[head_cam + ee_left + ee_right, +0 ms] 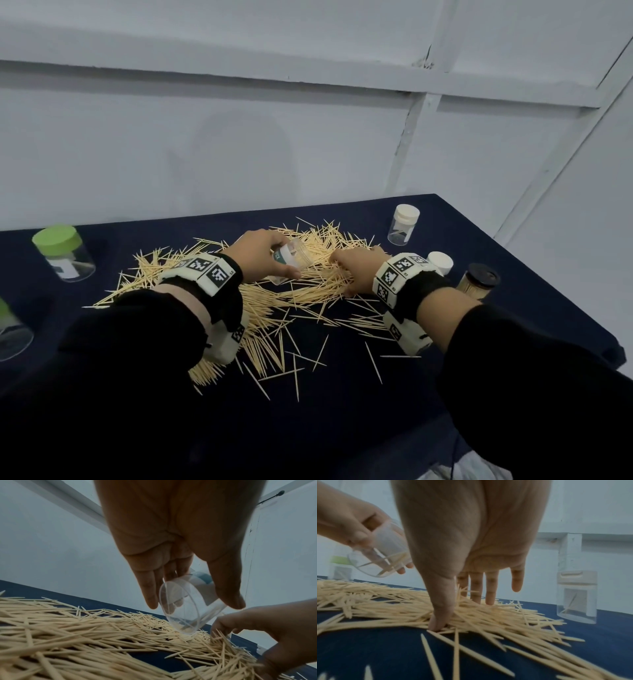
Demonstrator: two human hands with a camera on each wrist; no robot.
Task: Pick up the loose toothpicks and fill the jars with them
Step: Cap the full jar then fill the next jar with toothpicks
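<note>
A big pile of loose toothpicks [274,308] [85,635] [488,615] is spread over the dark blue tablecloth [342,411]. My left hand [284,263] [193,604] grips a small clear lidless jar [291,260] [181,605] [385,557], tilted just above the pile with a few toothpicks inside. Beside it, my right hand [346,270] [457,614] reaches down into the pile. Its fingers are straight, with the thumb tip on the cloth and the fingertips behind a bunch of toothpicks.
A green-lidded jar [63,251] stands at the far left, and another [10,329] is cut off by the left edge. To the right stand two white-lidded jars [404,224] [440,262] and a dark-lidded jar [478,279] full of toothpicks. The table's right edge is close by.
</note>
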